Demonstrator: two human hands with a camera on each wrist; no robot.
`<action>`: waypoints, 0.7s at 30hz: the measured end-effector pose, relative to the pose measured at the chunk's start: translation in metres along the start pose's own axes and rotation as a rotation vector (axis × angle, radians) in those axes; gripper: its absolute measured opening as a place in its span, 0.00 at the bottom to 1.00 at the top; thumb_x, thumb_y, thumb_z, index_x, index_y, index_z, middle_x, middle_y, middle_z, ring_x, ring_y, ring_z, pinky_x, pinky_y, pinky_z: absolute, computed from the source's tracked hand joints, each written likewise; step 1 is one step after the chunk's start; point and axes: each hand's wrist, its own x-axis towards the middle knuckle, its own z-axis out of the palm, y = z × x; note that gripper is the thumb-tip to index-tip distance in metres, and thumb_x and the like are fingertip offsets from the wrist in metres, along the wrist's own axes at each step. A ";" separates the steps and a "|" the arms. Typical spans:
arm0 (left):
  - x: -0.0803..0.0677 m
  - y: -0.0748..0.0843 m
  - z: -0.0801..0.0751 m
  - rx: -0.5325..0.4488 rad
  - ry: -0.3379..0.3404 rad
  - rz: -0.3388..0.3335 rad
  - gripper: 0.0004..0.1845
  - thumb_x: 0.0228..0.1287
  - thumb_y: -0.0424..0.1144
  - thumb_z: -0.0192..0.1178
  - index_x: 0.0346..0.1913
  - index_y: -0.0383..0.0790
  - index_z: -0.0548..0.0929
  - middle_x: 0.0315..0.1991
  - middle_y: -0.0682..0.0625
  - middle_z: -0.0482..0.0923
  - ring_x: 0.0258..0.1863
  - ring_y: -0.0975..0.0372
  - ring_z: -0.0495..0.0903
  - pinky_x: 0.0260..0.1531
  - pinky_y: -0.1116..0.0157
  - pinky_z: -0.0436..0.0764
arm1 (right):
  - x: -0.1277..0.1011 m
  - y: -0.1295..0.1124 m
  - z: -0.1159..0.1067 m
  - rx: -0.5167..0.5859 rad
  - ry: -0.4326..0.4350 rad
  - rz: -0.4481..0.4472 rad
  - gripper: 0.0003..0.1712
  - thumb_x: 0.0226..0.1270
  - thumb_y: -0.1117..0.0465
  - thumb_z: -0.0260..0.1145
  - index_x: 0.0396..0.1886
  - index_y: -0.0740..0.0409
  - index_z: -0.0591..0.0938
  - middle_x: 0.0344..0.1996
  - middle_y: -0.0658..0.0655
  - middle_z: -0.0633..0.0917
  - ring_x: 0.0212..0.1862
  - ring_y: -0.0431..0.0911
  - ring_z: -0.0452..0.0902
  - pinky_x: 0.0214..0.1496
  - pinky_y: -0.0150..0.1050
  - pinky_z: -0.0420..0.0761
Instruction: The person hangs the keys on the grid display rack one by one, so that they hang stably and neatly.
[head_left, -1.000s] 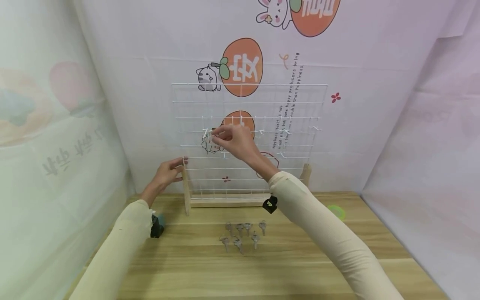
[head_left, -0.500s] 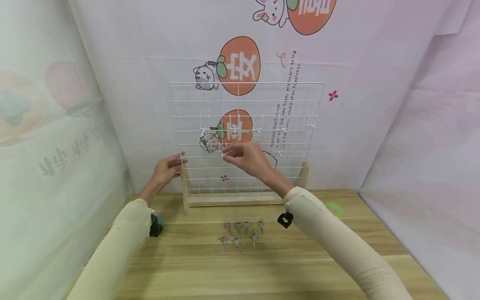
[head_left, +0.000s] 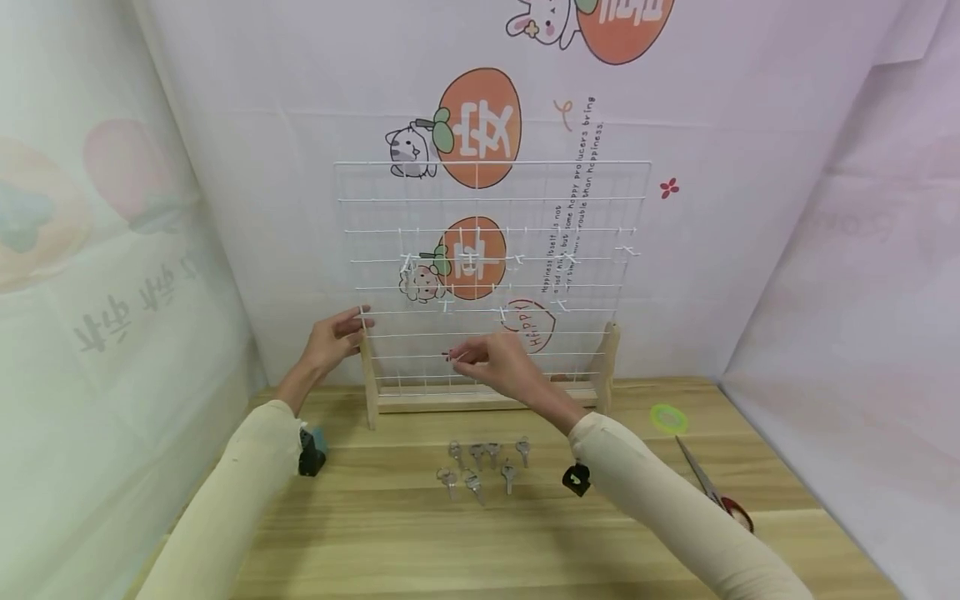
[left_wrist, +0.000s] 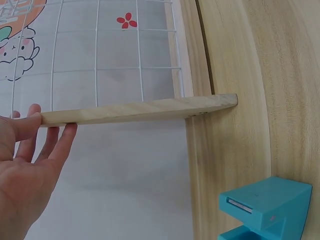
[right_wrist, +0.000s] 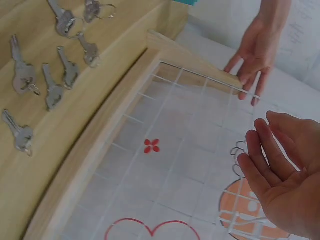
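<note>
At the wire rack (head_left: 477, 162): 1 side braced

So your left hand (head_left: 328, 342) pinched the wooden upright (left_wrist: 140, 110) between thumb and fingers, probably so the rack wouldn't tip or slide. Your right hand (head_left: 495, 360) hovered by the rack's lower half, fingers loosely bent, nothing visible in them. 7 keys (head_left: 472, 482) lay on the table (head_left: 375, 533) just in front of the wooden base (head_left: 442, 405), loosely spread, I'd guess so each was easy to pick up. Couldn't tell if any key hung on the white hooks (head_left: 517, 259), tbh.
</note>
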 end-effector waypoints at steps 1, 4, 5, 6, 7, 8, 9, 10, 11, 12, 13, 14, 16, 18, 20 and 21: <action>0.000 0.000 0.000 -0.001 0.000 -0.002 0.29 0.77 0.22 0.53 0.78 0.36 0.67 0.68 0.30 0.74 0.70 0.40 0.72 0.63 0.48 0.80 | -0.001 0.003 0.003 0.009 -0.005 0.003 0.08 0.71 0.64 0.73 0.47 0.58 0.91 0.39 0.53 0.92 0.40 0.41 0.89 0.44 0.33 0.90; 0.000 0.000 0.000 0.002 -0.006 -0.006 0.29 0.77 0.23 0.53 0.78 0.37 0.67 0.68 0.31 0.74 0.70 0.41 0.72 0.63 0.50 0.81 | -0.005 0.010 0.011 0.030 -0.008 -0.004 0.08 0.70 0.66 0.73 0.46 0.60 0.91 0.38 0.55 0.92 0.39 0.42 0.90 0.43 0.32 0.90; 0.000 0.000 0.000 -0.001 -0.006 -0.011 0.29 0.77 0.23 0.54 0.78 0.37 0.68 0.68 0.31 0.75 0.70 0.41 0.73 0.62 0.50 0.81 | -0.007 0.013 0.014 0.033 -0.010 -0.005 0.08 0.70 0.66 0.73 0.46 0.60 0.91 0.37 0.55 0.92 0.38 0.43 0.90 0.43 0.32 0.90; 0.001 -0.001 0.000 0.000 -0.011 -0.012 0.29 0.77 0.23 0.54 0.78 0.37 0.68 0.68 0.31 0.74 0.70 0.41 0.73 0.62 0.50 0.81 | -0.008 0.015 0.016 0.033 -0.010 -0.010 0.08 0.69 0.66 0.73 0.46 0.60 0.91 0.37 0.55 0.92 0.38 0.43 0.90 0.42 0.32 0.90; 0.001 -0.001 0.000 -0.002 -0.010 -0.015 0.29 0.77 0.22 0.54 0.78 0.37 0.68 0.68 0.31 0.75 0.69 0.41 0.73 0.62 0.50 0.81 | -0.010 0.017 0.019 0.031 -0.010 -0.012 0.07 0.69 0.66 0.73 0.46 0.60 0.91 0.37 0.55 0.92 0.38 0.43 0.90 0.42 0.31 0.90; 0.002 -0.001 0.000 -0.002 -0.010 -0.015 0.29 0.77 0.23 0.54 0.77 0.36 0.68 0.68 0.31 0.75 0.69 0.41 0.73 0.62 0.50 0.81 | -0.011 0.019 0.021 0.031 -0.009 -0.013 0.07 0.69 0.66 0.74 0.45 0.60 0.90 0.37 0.55 0.92 0.38 0.43 0.90 0.43 0.31 0.90; 0.003 -0.001 0.000 -0.004 -0.010 -0.015 0.29 0.77 0.22 0.54 0.77 0.36 0.68 0.67 0.31 0.75 0.69 0.41 0.74 0.62 0.50 0.81 | -0.013 0.022 0.024 0.034 -0.011 -0.011 0.07 0.69 0.66 0.74 0.45 0.60 0.90 0.37 0.55 0.92 0.39 0.44 0.90 0.43 0.31 0.89; 0.003 0.000 0.001 -0.007 -0.010 -0.016 0.29 0.77 0.22 0.54 0.77 0.36 0.68 0.67 0.31 0.75 0.68 0.41 0.74 0.62 0.50 0.81 | -0.014 0.024 0.026 0.034 -0.011 -0.008 0.07 0.69 0.65 0.74 0.45 0.60 0.90 0.37 0.55 0.92 0.39 0.44 0.90 0.44 0.31 0.89; 0.004 0.000 0.001 -0.012 -0.009 -0.018 0.29 0.77 0.22 0.54 0.77 0.36 0.69 0.67 0.31 0.75 0.68 0.41 0.74 0.61 0.50 0.82 | -0.016 0.026 0.028 0.035 -0.008 -0.010 0.07 0.69 0.66 0.74 0.45 0.60 0.90 0.37 0.55 0.92 0.39 0.44 0.90 0.44 0.31 0.89; 0.005 0.000 0.002 -0.013 -0.010 -0.018 0.29 0.77 0.22 0.54 0.77 0.36 0.69 0.67 0.31 0.75 0.68 0.41 0.75 0.61 0.50 0.82 | -0.017 0.029 0.031 0.039 -0.005 -0.016 0.07 0.68 0.66 0.74 0.45 0.61 0.90 0.37 0.56 0.92 0.39 0.45 0.90 0.45 0.32 0.90; 0.005 0.000 0.002 -0.021 -0.006 -0.022 0.29 0.76 0.22 0.55 0.77 0.36 0.69 0.67 0.31 0.75 0.68 0.41 0.75 0.61 0.51 0.82 | -0.018 0.032 0.033 0.040 -0.004 -0.018 0.07 0.68 0.67 0.74 0.45 0.61 0.90 0.37 0.56 0.92 0.39 0.45 0.90 0.45 0.32 0.90; 0.006 0.000 0.002 -0.023 -0.008 -0.023 0.29 0.76 0.22 0.55 0.77 0.36 0.69 0.67 0.31 0.75 0.68 0.42 0.75 0.61 0.51 0.82 | -0.020 0.035 0.035 0.038 -0.003 -0.026 0.08 0.68 0.67 0.74 0.45 0.61 0.90 0.37 0.56 0.92 0.39 0.45 0.90 0.45 0.32 0.90; 0.005 0.000 0.002 -0.028 -0.008 -0.027 0.29 0.76 0.22 0.55 0.77 0.36 0.69 0.67 0.30 0.75 0.68 0.41 0.75 0.62 0.50 0.82 | -0.021 0.041 0.041 0.030 -0.005 -0.044 0.08 0.67 0.69 0.74 0.45 0.63 0.90 0.37 0.57 0.92 0.39 0.46 0.90 0.45 0.31 0.90; 0.005 0.000 0.001 -0.039 -0.008 -0.035 0.30 0.76 0.22 0.55 0.77 0.37 0.68 0.67 0.29 0.74 0.68 0.40 0.74 0.63 0.50 0.81 | -0.023 0.048 0.048 0.027 -0.015 -0.045 0.08 0.66 0.70 0.75 0.44 0.64 0.90 0.37 0.58 0.92 0.38 0.47 0.90 0.43 0.29 0.89; 0.004 -0.001 -0.001 -0.044 -0.010 -0.040 0.30 0.76 0.22 0.54 0.78 0.36 0.68 0.68 0.28 0.73 0.69 0.40 0.73 0.63 0.49 0.80 | -0.025 0.054 0.055 0.028 -0.035 -0.024 0.08 0.65 0.71 0.75 0.44 0.63 0.90 0.36 0.58 0.91 0.37 0.47 0.89 0.40 0.28 0.88; 0.004 -0.001 -0.002 -0.046 -0.010 -0.042 0.30 0.76 0.22 0.54 0.78 0.36 0.68 0.68 0.28 0.73 0.69 0.40 0.72 0.63 0.49 0.80 | -0.025 0.057 0.059 0.030 -0.042 -0.017 0.08 0.65 0.71 0.75 0.43 0.63 0.90 0.36 0.58 0.91 0.37 0.47 0.89 0.39 0.27 0.87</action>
